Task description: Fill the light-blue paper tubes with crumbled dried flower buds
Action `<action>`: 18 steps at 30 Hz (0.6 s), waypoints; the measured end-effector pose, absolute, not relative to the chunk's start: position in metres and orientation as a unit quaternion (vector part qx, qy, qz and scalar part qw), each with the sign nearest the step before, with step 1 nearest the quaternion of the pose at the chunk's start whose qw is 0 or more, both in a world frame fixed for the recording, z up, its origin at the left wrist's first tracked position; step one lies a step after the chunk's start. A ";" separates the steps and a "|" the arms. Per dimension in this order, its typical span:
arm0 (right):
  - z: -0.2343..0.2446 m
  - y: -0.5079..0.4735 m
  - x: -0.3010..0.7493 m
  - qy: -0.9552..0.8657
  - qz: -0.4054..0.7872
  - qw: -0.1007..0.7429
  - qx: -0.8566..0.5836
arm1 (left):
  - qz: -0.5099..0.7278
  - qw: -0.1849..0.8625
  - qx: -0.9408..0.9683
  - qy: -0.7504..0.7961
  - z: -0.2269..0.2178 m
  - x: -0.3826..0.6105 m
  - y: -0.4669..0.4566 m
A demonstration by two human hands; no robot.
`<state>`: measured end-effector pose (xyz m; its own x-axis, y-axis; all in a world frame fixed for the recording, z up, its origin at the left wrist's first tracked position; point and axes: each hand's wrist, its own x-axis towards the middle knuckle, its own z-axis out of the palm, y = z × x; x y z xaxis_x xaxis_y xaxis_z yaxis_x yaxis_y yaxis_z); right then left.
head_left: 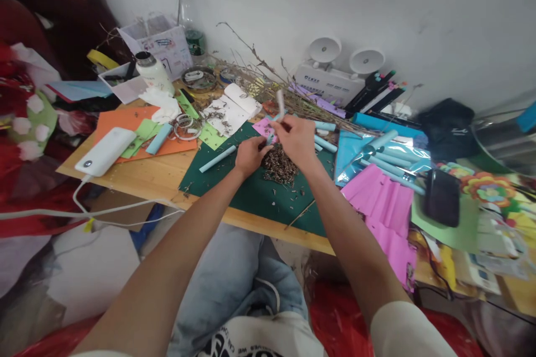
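Observation:
Both my hands work over a dark green cutting mat [259, 192] on a wooden table. My right hand [296, 139] is closed round a thin pale stick [280, 103] that points upward. My left hand [250, 156] is closed too, pinching something small next to a pink paper piece [264, 127]; I cannot make out what. A heap of dry plant bits [280, 167] lies on the mat just below both hands. A light blue paper roll [218, 159] lies left of my left hand.
Dry twigs [259, 75] and several blue rolls [389, 159] lie behind and to the right. Pink paper sheets [383, 201], a black phone [442, 197], a white power bank [105, 150] with cable, orange paper [125, 120], a white bottle [153, 71] and markers [377, 89] crowd the table.

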<state>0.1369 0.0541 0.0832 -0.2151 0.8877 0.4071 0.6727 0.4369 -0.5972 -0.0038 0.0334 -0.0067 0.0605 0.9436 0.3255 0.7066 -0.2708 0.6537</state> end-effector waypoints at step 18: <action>0.077 0.051 0.125 -0.629 0.399 0.462 -0.481 | 0.370 0.157 0.703 0.586 -0.010 -0.003 0.034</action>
<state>0.1254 0.0506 0.0765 -0.1086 0.9743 0.1976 0.2367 0.2184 -0.9467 -0.0026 0.0345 -0.0102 0.0378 0.9409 0.3366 0.7081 -0.2629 0.6554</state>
